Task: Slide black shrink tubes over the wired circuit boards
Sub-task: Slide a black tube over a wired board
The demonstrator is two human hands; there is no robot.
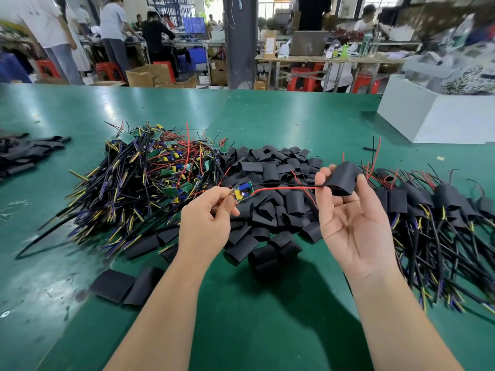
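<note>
- Left hand (211, 210) pinches the circuit board (243, 192) at its cable end, above mid-table (267, 317). The board is probably light and fragile: grip its edges.
- Right hand (348, 218) pinches the shrink tube (342, 179). The tube looks soft and collapsible: keep its mouth open. Red wire (281, 187) enters it.
- Beyond: tube pile (270, 172) at centre, bare boards (150, 167) toward the left edge.

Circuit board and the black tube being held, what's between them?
In the head view, a red wire runs from the circuit board to the tube, above the loose tube pile.
</note>
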